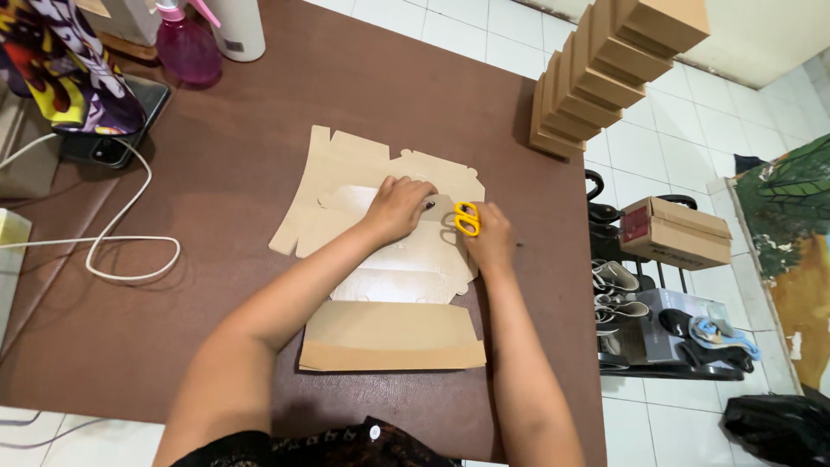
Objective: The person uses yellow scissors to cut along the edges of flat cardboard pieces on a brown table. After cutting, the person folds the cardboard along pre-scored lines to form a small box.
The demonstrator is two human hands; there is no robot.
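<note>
cardboard blank (380,251): flat die-cut sheet of brown card, unfolded, lying on the brown table (242,156) near its right edge.
far part: brown side up, notched tabs along the top edge.
middle part: pale whitish inner face showing, panels lying flat.
near flap: folded over, brown side up, a long rectangle closest to the person.
scissors (467,219): small, yellow handles, resting on the right part of the sheet; blades hidden.
left hand (399,207): pressed flat on the sheet's middle.
right hand (491,242): gripping the scissors' handles.
</note>
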